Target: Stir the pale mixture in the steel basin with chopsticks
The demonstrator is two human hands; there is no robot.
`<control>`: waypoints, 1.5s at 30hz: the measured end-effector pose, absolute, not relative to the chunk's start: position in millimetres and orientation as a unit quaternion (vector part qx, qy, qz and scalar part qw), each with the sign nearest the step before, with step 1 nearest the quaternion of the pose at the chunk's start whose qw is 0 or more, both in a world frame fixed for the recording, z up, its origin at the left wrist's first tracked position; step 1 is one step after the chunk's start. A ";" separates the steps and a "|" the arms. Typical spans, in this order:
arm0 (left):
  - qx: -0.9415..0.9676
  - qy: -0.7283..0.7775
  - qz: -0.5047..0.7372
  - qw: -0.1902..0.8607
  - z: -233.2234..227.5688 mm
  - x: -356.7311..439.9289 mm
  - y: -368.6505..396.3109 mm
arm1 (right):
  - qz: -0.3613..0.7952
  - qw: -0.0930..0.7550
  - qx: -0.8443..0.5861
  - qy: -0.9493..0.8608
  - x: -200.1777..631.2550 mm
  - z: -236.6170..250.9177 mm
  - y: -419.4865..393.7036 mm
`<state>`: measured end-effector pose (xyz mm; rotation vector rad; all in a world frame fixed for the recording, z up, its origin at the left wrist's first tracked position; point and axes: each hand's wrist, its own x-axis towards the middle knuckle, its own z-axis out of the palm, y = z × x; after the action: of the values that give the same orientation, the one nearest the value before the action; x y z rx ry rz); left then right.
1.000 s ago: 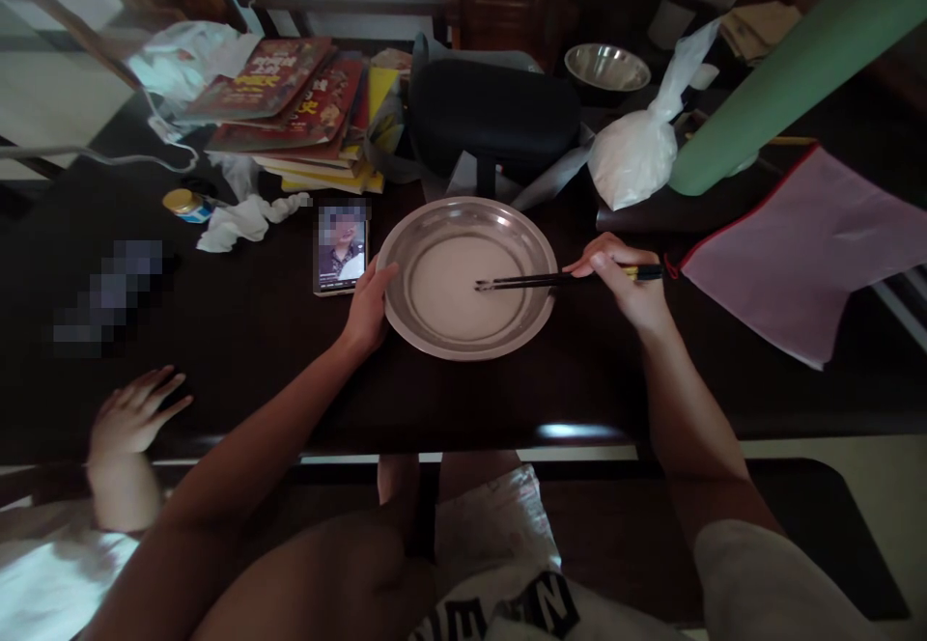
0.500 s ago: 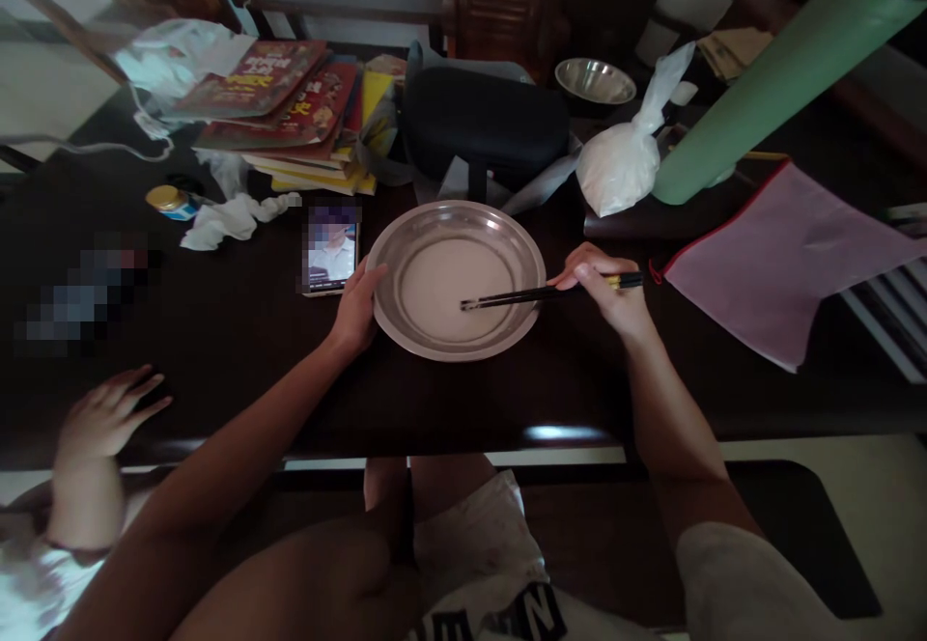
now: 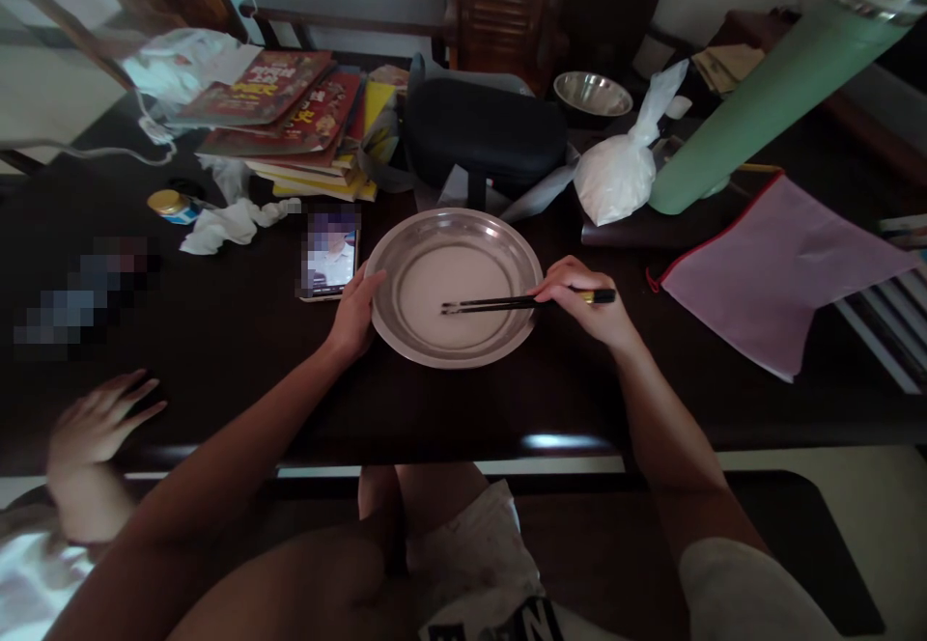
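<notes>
Left hand: the left hand [image 3: 353,315] clasps the near-left rim of the round, shallow stainless-steel dish [image 3: 391,318]; thumb on the rim, fingers curled under the edge.
Right hand: the right hand [image 3: 588,308] has its grip clenched around the pair of thin black chopsticks with a yellow band near the top [image 3: 507,303].
Chopsticks: lying almost level, tips over the middle of the dish in the pale liquid, upper ends projecting past the right hand.
Dish: polished metal, wide sloping rim, flat bottom covered by smooth, milky-white liquid [image 3: 449,279]; it stands on the dark, glossy wooden desk [image 3: 238,342] near its front edge, between the two hands.
Left of dish: rectangular smartphone with a lit screen [image 3: 329,260], flat on the desk, just beside the left hand.
Behind dish: black, rounded hard-shell case [image 3: 485,129]; knotted translucent plastic bag of white powder [image 3: 615,173]; small steel bowl [image 3: 592,93].
Far left: stack of glossy red and yellow books [image 3: 296,120]; crumpled white tissue [image 3: 224,224].
Right: pink flat fabric pouch with red edging [image 3: 782,269]; pale green cylinder [image 3: 760,91], tilted.
Other person: a hand [image 3: 94,421] rests on the desk edge at lower left.
</notes>
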<state>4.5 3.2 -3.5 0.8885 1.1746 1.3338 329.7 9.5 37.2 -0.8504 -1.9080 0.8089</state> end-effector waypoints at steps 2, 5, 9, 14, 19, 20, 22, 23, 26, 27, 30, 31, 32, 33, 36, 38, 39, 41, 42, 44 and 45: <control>0.369 0.489 0.573 0.544 -5.8 3.5 3.9 | 0.314 0.427 -0.340 -0.777 326.4 35.9 10.2; 0.368 0.495 0.569 0.544 -5.7 2.8 4.1 | 0.298 0.448 -0.361 -0.762 328.9 37.3 10.6; 0.364 0.511 0.561 0.539 -0.6 3.2 2.8 | 0.308 0.476 -0.378 -0.732 333.9 40.9 9.8; 0.363 0.520 0.556 0.538 3.8 4.6 1.6 | 0.314 0.437 -0.354 -0.765 325.3 38.1 11.0; 0.361 0.521 0.554 0.539 6.1 5.2 0.9 | 0.287 0.472 -0.396 -0.733 331.5 40.5 11.1; 0.362 0.521 0.554 0.539 6.3 5.1 0.8 | 0.293 0.480 -0.403 -0.722 333.0 41.5 10.6; 0.363 0.520 0.553 0.540 6.4 4.9 0.8 | 0.311 0.472 -0.399 -0.722 333.2 42.3 9.9; 0.362 0.520 0.553 0.540 6.3 4.8 0.9 | 0.316 0.461 -0.389 -0.732 331.8 42.1 9.8; 0.360 0.523 0.554 0.539 5.8 4.3 1.3 | 0.312 0.431 -0.367 -0.763 326.5 39.7 10.9; 0.361 0.522 0.554 0.538 5.6 4.0 1.5 | 0.306 0.431 -0.366 -0.766 326.1 39.1 11.5; 0.365 0.517 0.557 0.537 4.8 3.2 1.7 | 0.295 0.462 -0.386 -0.742 329.7 39.3 11.7; 0.365 0.516 0.558 0.537 4.6 3.0 1.8 | 0.300 0.471 -0.396 -0.729 331.4 40.0 11.3; 0.365 0.516 0.558 0.538 4.3 2.8 1.8 | 0.307 0.477 -0.402 -0.719 332.6 40.7 10.7; 0.364 0.517 0.557 0.539 4.1 2.8 1.8 | 0.317 0.475 -0.402 -0.716 332.9 41.2 10.2; 0.361 0.515 0.555 0.544 4.0 3.3 1.5 | 0.331 0.448 -0.368 -0.744 329.2 41.0 9.8; 0.360 0.513 0.557 0.545 4.5 4.0 1.1 | 0.322 0.432 -0.352 -0.765 326.7 39.8 10.6; 0.359 0.513 0.558 0.545 4.8 4.3 1.0 | 0.314 0.433 -0.354 -0.767 326.7 39.3 11.2; 0.359 0.512 0.559 0.544 5.2 4.8 0.7 | 0.302 0.451 -0.372 -0.753 329.3 38.6 11.8; 0.359 0.511 0.560 0.544 5.3 4.9 0.7 | 0.301 0.465 -0.384 -0.739 331.3 38.6 11.8; 0.359 0.510 0.562 0.543 5.2 4.8 0.6 | 0.317 0.479 -0.400 -0.714 334.0 39.0 11.4; 0.359 0.510 0.563 0.543 5.0 4.7 0.6 | 0.327 0.477 -0.400 -0.711 334.1 39.2 11.2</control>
<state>4.7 0.6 5.0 0.8516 1.2121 1.3357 334.1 11.2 39.2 -0.9786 -1.7375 0.7990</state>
